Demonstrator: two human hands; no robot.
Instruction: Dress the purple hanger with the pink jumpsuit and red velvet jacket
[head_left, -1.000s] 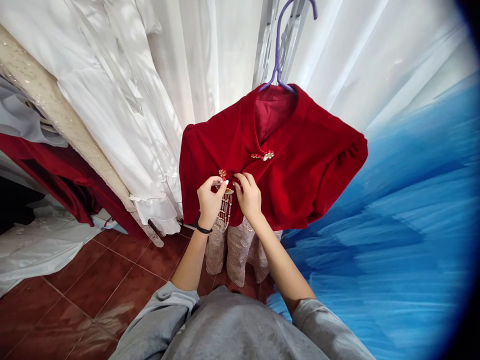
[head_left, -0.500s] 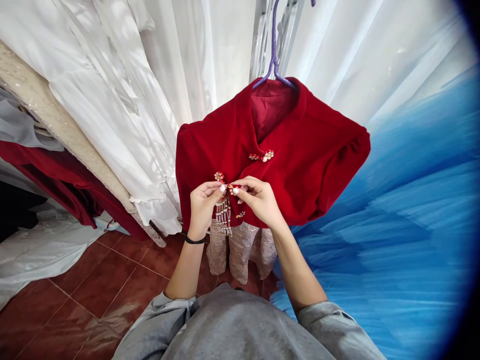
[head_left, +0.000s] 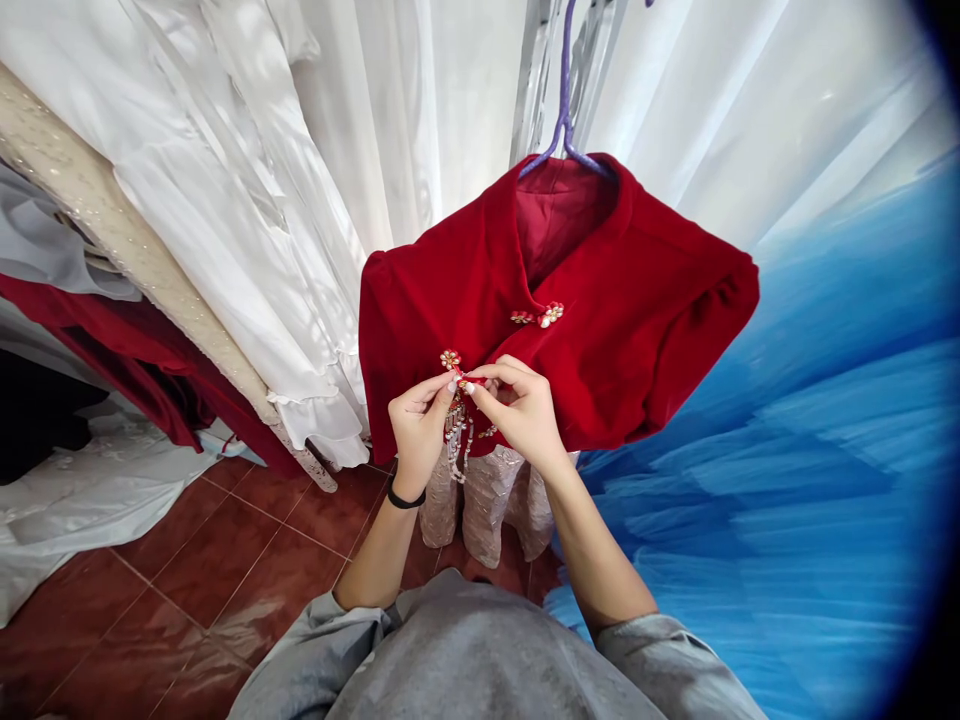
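Note:
A red velvet jacket (head_left: 637,300) hangs in front of me on a purple hanger (head_left: 564,100). Its upper beaded flower button (head_left: 551,315) is fastened at the collar. Lower down, my left hand (head_left: 421,425) pinches a thin red loop of the jacket's front between thumb and fingertips. Touching it from the other side, my right hand (head_left: 521,410) is closed in a pinch on a small beaded button of the front edge. Just above the fingers sits a beaded flower ornament (head_left: 450,359), and a beaded tassel (head_left: 458,445) dangles beneath them. Fingertips partly hide the loop and button.
White dresses (head_left: 225,230) and a beige sparkly garment (head_left: 150,250) hang at the left. A blue tulle skirt (head_left: 787,500) fills the right side. Below the jacket hangs a shiny pinkish fabric (head_left: 487,510), over a red tiled floor (head_left: 217,540).
The jacket and both hands have shifted slightly right in view. My fingertips have drawn closer together at the fastening, and the tassel has swung a little.

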